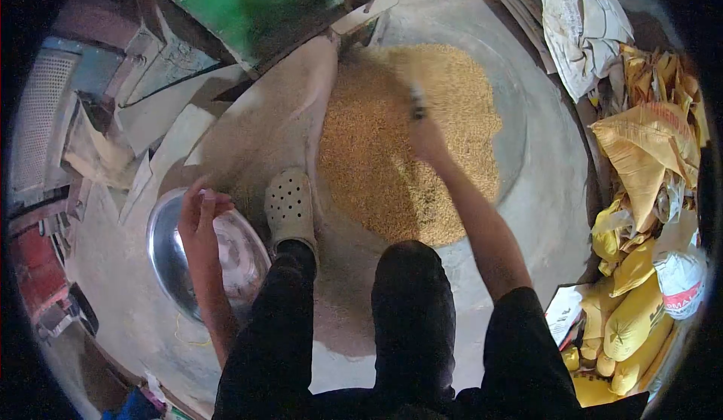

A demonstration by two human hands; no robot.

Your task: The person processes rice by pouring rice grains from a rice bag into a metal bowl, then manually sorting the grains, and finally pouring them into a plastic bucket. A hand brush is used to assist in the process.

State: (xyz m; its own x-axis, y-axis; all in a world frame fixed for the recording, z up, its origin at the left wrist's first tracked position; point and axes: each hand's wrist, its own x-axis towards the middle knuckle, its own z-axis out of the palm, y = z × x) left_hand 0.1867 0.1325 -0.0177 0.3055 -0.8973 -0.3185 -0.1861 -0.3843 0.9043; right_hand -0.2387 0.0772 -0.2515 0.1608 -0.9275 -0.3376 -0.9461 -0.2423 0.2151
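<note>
A wide heap of golden grain (452, 186) lies in a shallow grey basin in the floor. Over its middle, my right hand (428, 135) is closed on the dark handle of a tool; the tool's far end, above the top of the heap, is smeared by motion. To the left, my left hand (202, 213) is raised over a shiny metal bowl (245, 250) on the floor, its fingers bent and apart, with nothing seen in it. The bowl shows no grain that I can make out.
My foot in a beige clog (290, 207) stands between bowl and grain. A green metal panel (241, 6) hangs at the top. Yellow sacks (636, 318) and a white sack (580, 32) line the right side. Boards (169, 145) and a red object (36, 265) lie left.
</note>
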